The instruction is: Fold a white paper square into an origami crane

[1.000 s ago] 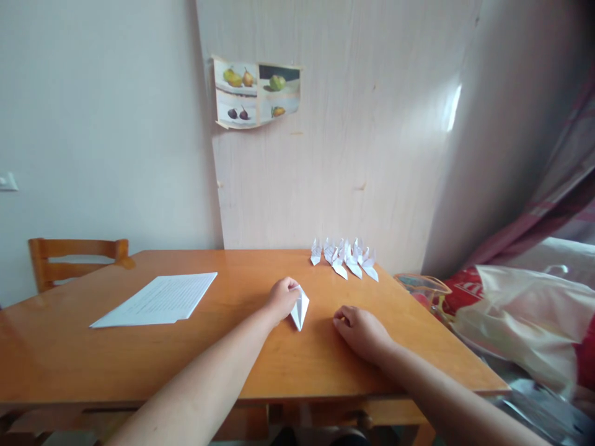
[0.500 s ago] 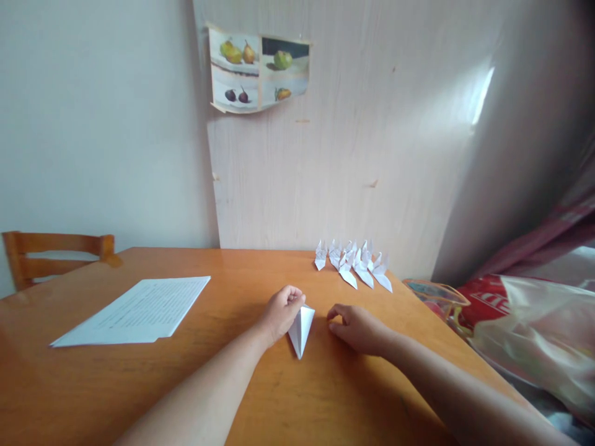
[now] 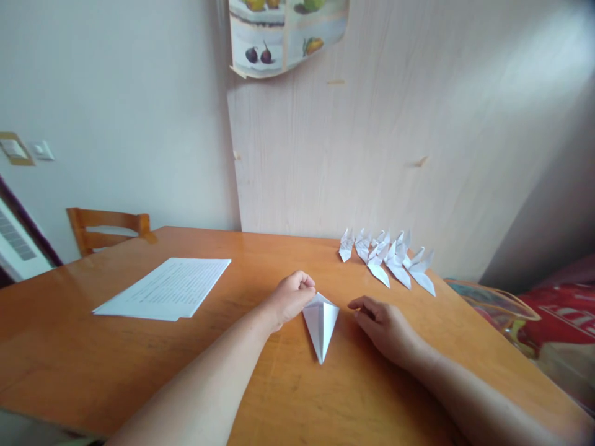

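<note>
A white paper folded into a kite shape (image 3: 320, 325) lies on the wooden table in front of me, its narrow point toward me and a crease down its middle. My left hand (image 3: 295, 296) is at its upper left edge, fingers curled and thumb against the forefinger; the grip looks closed on the paper, though the fingertips partly hide the contact. To the right of the paper, and apart from it, rests my right hand (image 3: 385, 325), loosely bent with thumb and forefinger slightly apart and nothing between them.
Several folded paper cranes (image 3: 379, 257) stand at the table's far right. A stack of printed sheets (image 3: 165, 288) lies on the left of the table (image 3: 274, 254). A wooden chair (image 3: 109, 220) stands beyond the far left edge. Red and clear bags (image 3: 553, 316) sit past the right edge.
My view has tilted down and turned left. The left hand has drawn back toward the folded paper's upper left edge, showing more of its top. My right hand stays beside it, holding nothing.
</note>
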The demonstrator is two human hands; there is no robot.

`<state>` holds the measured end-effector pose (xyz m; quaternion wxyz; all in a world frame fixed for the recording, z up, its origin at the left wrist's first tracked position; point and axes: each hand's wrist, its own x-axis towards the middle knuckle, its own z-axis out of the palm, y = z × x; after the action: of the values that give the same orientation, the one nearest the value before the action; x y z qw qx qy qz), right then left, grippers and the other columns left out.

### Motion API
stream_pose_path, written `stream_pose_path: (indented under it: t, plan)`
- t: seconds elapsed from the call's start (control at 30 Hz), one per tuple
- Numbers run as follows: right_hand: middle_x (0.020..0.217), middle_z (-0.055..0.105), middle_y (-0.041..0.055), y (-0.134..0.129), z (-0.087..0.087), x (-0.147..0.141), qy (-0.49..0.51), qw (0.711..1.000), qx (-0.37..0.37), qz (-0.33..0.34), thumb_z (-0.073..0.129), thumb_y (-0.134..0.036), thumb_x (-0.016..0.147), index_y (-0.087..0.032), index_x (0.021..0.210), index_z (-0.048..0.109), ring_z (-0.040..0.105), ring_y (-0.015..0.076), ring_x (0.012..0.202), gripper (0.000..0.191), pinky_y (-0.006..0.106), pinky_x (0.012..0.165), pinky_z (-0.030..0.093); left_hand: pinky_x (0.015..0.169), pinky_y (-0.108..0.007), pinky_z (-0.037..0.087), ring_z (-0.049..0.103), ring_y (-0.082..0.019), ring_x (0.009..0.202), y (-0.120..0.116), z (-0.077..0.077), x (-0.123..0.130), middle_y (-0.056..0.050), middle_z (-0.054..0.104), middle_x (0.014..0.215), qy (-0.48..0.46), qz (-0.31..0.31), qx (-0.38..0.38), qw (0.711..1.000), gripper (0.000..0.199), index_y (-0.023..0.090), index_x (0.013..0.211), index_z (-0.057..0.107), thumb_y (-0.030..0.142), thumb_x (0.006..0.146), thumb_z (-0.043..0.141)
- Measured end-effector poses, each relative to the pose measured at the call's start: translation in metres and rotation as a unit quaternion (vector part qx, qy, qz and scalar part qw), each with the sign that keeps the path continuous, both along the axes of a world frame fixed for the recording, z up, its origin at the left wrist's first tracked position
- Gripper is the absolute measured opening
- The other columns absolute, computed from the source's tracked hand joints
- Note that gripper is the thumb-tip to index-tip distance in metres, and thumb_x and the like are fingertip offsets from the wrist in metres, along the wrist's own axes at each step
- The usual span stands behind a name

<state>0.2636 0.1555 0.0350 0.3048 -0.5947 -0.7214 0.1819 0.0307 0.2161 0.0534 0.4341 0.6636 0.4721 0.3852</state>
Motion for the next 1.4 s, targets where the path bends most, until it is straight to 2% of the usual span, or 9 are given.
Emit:
stream_pose_path:
  t: [0.2,0.37,0.5,0.63,0.83,0.97,1.2,1.4]
  plan:
    - [0.1,0.074,0.0062,-0.002,0.004,-0.004,0.042,0.998,0.042,0.017,0.049,-0.025,0.088,-0.021,0.104,0.069,0.067,0.0232,0.092,0.026,0.034,0.082,0.051,0.065,-0.024,0.042,0.056,-0.015,0.075,-0.007,-0.003,0.005,0.0,0.062,0.081,0.031,-0.044,0.005,0.999,0.022,0.018,0.094,0.061,0.013,0.073,0.058]
    - [0.095,0.07,0.006,-0.009,0.007,-0.008,0.055,0.996,0.065,0.034,0.052,-0.03,0.092,-0.021,0.105,0.069,0.066,0.0207,0.087,0.024,0.031,0.078,0.05,0.07,-0.025,0.044,0.058,-0.015,0.08,-0.017,-0.01,0.017,0.0,0.062,0.086,0.045,-0.087,0.044,0.994,0.02,0.019,0.096,0.059,0.011,0.077,0.055]
    - [0.093,0.066,0.0052,-0.015,0.011,-0.013,0.039,0.995,0.058,0.069,0.06,-0.034,0.09,-0.022,0.108,0.067,0.063,0.0197,0.084,0.023,0.031,0.075,0.05,0.062,-0.023,0.04,0.053,-0.012,0.07,-0.024,-0.013,0.022,0.003,0.057,0.077,0.064,-0.113,0.079,0.988,0.017,0.02,0.089,0.052,0.008,0.077,0.053]
    - [0.096,0.065,0.0052,-0.018,0.012,-0.016,0.018,0.997,0.032,0.075,0.065,-0.03,0.085,-0.022,0.112,0.064,0.061,0.0197,0.085,0.028,0.032,0.075,0.05,0.059,-0.024,0.036,0.048,-0.012,0.065,-0.028,-0.007,0.02,0.005,0.052,0.071,0.125,-0.09,0.123,0.98,0.016,0.022,0.083,0.049,0.007,0.076,0.052]
    - [0.097,0.065,0.0058,-0.018,0.012,-0.014,0.026,0.996,0.025,0.076,0.063,-0.027,0.084,-0.021,0.116,0.062,0.062,0.02,0.085,0.032,0.033,0.077,0.051,0.068,-0.027,0.041,0.055,-0.016,0.078,-0.031,0.002,0.016,-0.003,0.058,0.086,0.19,-0.125,0.228,0.947,0.018,0.02,0.077,0.062,0.005,0.075,0.053]
    - [0.103,0.065,0.0068,-0.016,0.012,-0.012,0.024,0.996,0.04,0.077,0.061,-0.023,0.082,-0.022,0.115,0.062,0.063,0.021,0.091,0.033,0.033,0.08,0.052,0.07,-0.028,0.044,0.058,-0.018,0.08,-0.033,-0.002,0.016,-0.004,0.061,0.087,0.207,-0.139,0.23,0.941,0.03,0.022,0.089,0.073,0.004,0.077,0.052]
    - [0.102,0.066,0.006,-0.017,0.018,-0.004,-0.021,0.994,0.077,0.081,0.054,-0.008,0.074,-0.023,0.107,0.063,0.061,0.0216,0.098,0.037,0.035,0.086,0.049,0.076,-0.028,0.047,0.062,-0.019,0.085,-0.032,-0.007,0.017,-0.004,0.064,0.091,0.207,-0.151,0.21,0.943,0.034,0.022,0.091,0.075,0.003,0.077,0.051]
    - [0.085,0.069,0.0029,-0.02,0.032,0.005,-0.105,0.989,0.005,0.108,0.05,-0.003,0.073,-0.024,0.092,0.069,0.06,0.0191,0.081,0.034,0.028,0.071,0.043,0.078,-0.028,0.048,0.062,-0.02,0.087,-0.034,-0.005,0.016,-0.004,0.066,0.09,0.193,-0.161,0.192,0.949,0.039,0.023,0.09,0.075,0.002,0.073,0.048]
